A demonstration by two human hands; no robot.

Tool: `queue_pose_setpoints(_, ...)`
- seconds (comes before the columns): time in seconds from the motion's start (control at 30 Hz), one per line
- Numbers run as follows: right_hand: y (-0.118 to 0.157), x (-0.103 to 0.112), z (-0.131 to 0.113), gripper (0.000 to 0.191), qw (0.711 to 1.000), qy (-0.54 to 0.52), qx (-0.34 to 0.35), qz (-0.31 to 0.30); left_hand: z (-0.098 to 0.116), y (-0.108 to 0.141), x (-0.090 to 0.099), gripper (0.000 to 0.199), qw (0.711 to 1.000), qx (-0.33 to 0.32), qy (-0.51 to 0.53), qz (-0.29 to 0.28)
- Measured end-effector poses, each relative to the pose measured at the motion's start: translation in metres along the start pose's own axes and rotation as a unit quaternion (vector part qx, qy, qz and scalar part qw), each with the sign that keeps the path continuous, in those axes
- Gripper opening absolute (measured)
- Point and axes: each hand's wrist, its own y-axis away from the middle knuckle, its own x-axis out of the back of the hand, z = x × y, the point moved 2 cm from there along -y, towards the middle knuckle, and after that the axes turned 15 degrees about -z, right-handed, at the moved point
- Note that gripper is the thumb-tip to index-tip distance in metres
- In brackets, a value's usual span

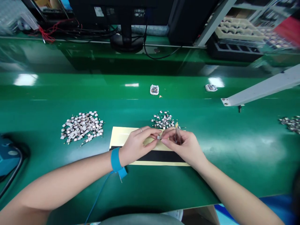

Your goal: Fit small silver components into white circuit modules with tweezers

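Both hands meet over a pale yellow sheet (150,163) with a black strip (161,156) across it. Between finger and thumb of my left hand (138,144) is a small silver, square-faced component (158,137). My right hand (186,145) is closed, its thumb and forefinger pinching the component's right end. A slim tool with a yellowish tip (177,125) sticks up from the right hand's fingers; most of it is hidden. Just beyond the hands lies a small pile of similar components (164,119). A blue wrist strap (115,160) with a cord circles my left wrist.
A larger pile of components (82,126) lies to the left, another (292,124) at the far right. Two white-framed circuit pieces (154,90) sit further back. A white metal arm (262,87) reaches in from the right. A monitor stand (126,40) and cables are behind.
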Motion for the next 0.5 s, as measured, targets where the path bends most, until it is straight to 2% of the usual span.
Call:
queue_pose_setpoints(0.2, -0.0024, -0.009, 0.003, 0.012, 0.997, -0.073, -0.015, 0.0, 0.0011, 0.0031, 0.0005, 0.022, 0.998, -0.036, -0.039, 0.032)
queue_pose_setpoints(0.5, -0.0016, -0.007, -0.0006, 0.011, 0.998, -0.039, -0.038, -0.008, 0.0033, 0.0058, 0.0015, 0.023, 0.995, -0.032, -0.091, 0.022)
